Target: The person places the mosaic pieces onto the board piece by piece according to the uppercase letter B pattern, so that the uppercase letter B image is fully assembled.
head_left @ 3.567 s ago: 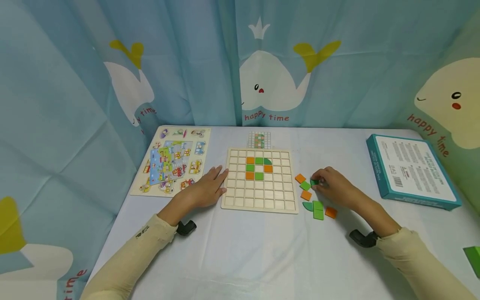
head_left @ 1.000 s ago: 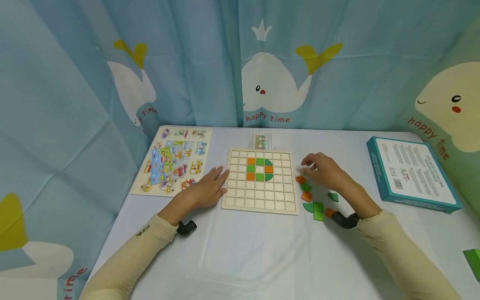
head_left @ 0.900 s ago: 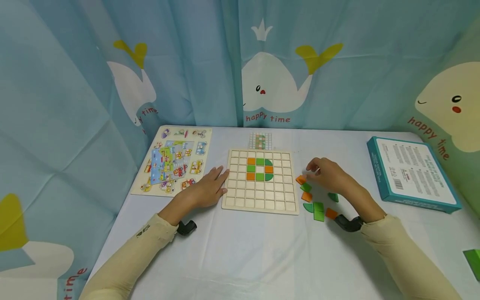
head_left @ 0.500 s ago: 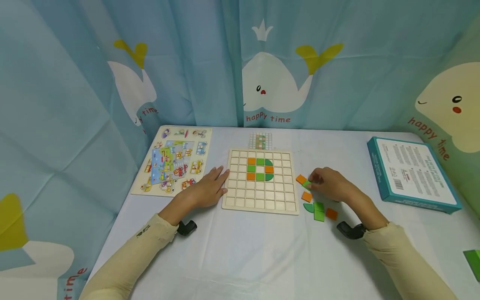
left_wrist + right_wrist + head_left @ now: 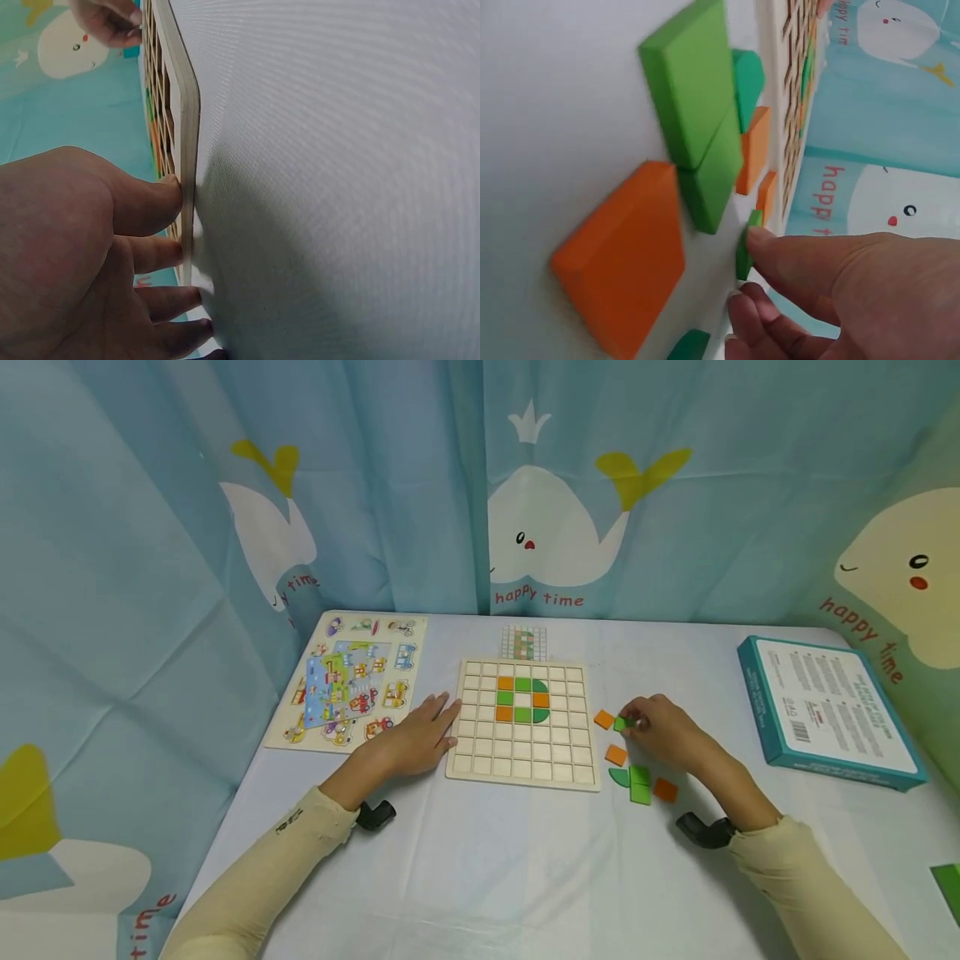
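My right hand (image 5: 666, 733) pinches a green square tile (image 5: 745, 251) between thumb and fingertips, low over the table to the right of the wooden grid board (image 5: 525, 768). Set in the board is a ring of orange and green squares, with two dark green quarter-circles on its right side. My left hand (image 5: 416, 739) rests with straight fingers along the board's left edge; in the left wrist view, the thumb (image 5: 154, 206) touches the rim. Around the right hand lie orange tiles (image 5: 617, 754), two green squares (image 5: 639, 784) and a quarter-circle tile (image 5: 619, 777).
A printed pattern card (image 5: 525, 643) lies behind the board. To the left is a vehicle puzzle board (image 5: 288, 735) with picture cards (image 5: 345, 685) on it. A teal box (image 5: 836, 702) stands at the right, and a green piece (image 5: 948, 889) shows at the right edge.
A dark green quarter-circle has been added at the ring's lower right. My right hand has come down from above the loose tiles and taken hold of a green square. The left hand stays put.
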Tool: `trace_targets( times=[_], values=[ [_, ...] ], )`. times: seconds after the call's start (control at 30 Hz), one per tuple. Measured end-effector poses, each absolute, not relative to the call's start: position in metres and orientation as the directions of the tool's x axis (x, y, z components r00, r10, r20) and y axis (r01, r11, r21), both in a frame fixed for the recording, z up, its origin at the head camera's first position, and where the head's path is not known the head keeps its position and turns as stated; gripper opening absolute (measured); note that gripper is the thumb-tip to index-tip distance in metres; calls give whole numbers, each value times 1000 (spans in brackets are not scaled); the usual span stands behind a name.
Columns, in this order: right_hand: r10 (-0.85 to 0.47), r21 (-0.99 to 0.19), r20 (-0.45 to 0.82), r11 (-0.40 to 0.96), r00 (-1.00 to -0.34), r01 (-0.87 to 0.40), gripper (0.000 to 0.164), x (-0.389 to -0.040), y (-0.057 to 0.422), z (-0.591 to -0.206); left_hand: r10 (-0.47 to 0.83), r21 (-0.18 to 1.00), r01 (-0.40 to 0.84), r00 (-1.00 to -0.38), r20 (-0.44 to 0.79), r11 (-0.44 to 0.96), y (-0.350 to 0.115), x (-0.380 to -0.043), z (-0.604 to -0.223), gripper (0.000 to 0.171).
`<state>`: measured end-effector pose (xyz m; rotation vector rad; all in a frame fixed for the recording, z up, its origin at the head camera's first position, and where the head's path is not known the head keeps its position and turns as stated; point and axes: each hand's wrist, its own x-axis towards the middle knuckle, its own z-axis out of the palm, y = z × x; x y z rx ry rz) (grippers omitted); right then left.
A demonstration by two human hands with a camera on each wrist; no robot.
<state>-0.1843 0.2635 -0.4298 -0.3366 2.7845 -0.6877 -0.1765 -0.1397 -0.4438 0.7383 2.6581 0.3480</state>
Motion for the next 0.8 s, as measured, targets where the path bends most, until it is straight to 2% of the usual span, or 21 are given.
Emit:
trace_targets(
  times=[0.3,0.6,0.8],
  values=[
    [-252,-478,-152,865,-956,-153,27,-186,266,-436,531,326,441,-800,-280,836,-139,-177,-444,64],
    [-297,-469,-42,849,-954,-244,26,-204,264,-442,528,327,436,-798,-290,838,-139,-178,-444,64],
    [-302,-534,-76,817,-950,-217,29,-214,244,-436,528,324,437,-798,-290,839,-139,-178,-445,64]
  ],
)
